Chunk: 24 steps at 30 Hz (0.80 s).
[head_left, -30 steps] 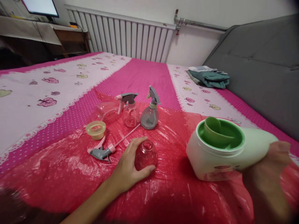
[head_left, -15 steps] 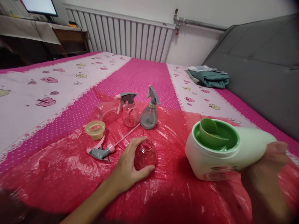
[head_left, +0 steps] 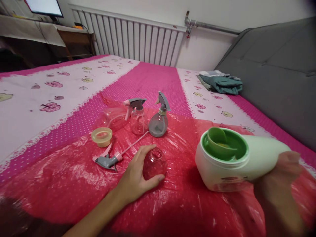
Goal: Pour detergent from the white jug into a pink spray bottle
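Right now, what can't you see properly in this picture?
All in the head view:
- Right hand: its details are blurred.
- Deep inside the white jug: hidden by its green spout.
- Printing on the jug: too small and blurred.
- Monitor: top cut off by the picture's edge.

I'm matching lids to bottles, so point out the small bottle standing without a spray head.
The open bottle in the left hand; the two upright bottles behind it both wear gray spray heads.

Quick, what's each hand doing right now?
Left hand: fingers and thumb around the small uncapped bottle.
Right hand: holding the white, green-spouted jug.
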Each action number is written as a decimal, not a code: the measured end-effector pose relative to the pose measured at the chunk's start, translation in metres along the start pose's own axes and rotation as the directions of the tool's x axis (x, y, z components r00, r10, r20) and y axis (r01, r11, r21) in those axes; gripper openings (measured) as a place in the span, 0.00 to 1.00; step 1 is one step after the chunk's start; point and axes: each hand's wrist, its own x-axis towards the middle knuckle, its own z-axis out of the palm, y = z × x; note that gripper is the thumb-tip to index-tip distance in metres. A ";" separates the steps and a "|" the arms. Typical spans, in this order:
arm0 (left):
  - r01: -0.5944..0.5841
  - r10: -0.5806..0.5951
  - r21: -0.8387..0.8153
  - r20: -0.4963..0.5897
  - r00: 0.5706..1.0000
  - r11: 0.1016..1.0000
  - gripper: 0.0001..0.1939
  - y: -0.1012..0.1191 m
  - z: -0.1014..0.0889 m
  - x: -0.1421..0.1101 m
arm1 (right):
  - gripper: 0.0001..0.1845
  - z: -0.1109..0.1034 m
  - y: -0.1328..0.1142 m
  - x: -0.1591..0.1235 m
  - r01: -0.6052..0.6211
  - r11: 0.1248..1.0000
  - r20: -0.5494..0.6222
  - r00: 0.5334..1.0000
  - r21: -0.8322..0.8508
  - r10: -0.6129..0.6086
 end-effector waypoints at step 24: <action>-0.001 0.001 0.013 -0.010 1.000 1.000 0.36 0.000 -0.001 -0.001 | 0.44 -0.004 0.000 -0.001 0.052 0.997 -0.046 0.997 -0.056 -0.055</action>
